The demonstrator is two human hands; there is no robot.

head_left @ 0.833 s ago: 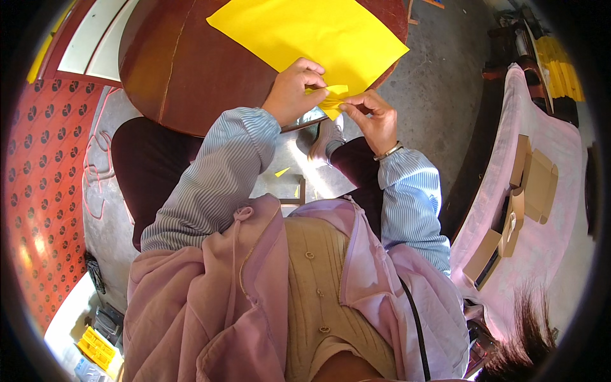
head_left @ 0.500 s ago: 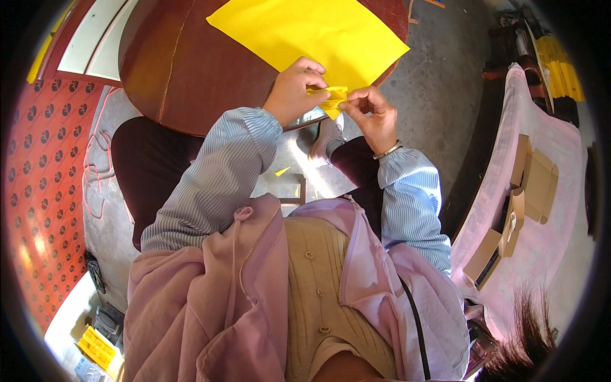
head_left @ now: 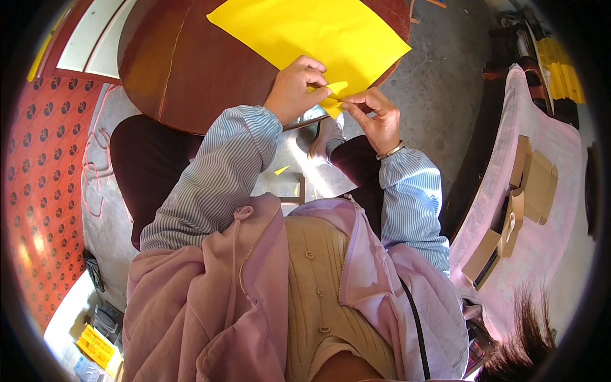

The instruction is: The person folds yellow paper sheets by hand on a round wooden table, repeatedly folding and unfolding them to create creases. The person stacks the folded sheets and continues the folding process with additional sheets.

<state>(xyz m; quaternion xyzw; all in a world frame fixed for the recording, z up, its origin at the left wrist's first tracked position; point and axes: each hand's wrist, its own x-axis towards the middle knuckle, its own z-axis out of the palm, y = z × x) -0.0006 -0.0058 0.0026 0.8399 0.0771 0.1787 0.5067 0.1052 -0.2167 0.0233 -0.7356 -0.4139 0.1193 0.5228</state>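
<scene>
A small folded yellow paper piece (head_left: 333, 100) is pinched between both my hands at the near edge of a round brown wooden table (head_left: 184, 70). My left hand (head_left: 296, 89) grips its left side with curled fingers. My right hand (head_left: 377, 118), with a bracelet at the wrist, pinches its right side with thumb and forefinger. A large yellow paper sheet (head_left: 312, 32) lies flat on the table just beyond my hands.
A pink cloth-covered surface (head_left: 541, 210) on the right carries several brown cardboard pieces (head_left: 531, 184). A small yellow scrap (head_left: 281, 170) lies on the grey floor below the table. A red patterned mat (head_left: 44, 178) is at left; yellow boxes (head_left: 95, 344) sit lower left.
Both hands stay on the small yellow piece at the table's edge; my right hand's fingers have shifted slightly along the fold.
</scene>
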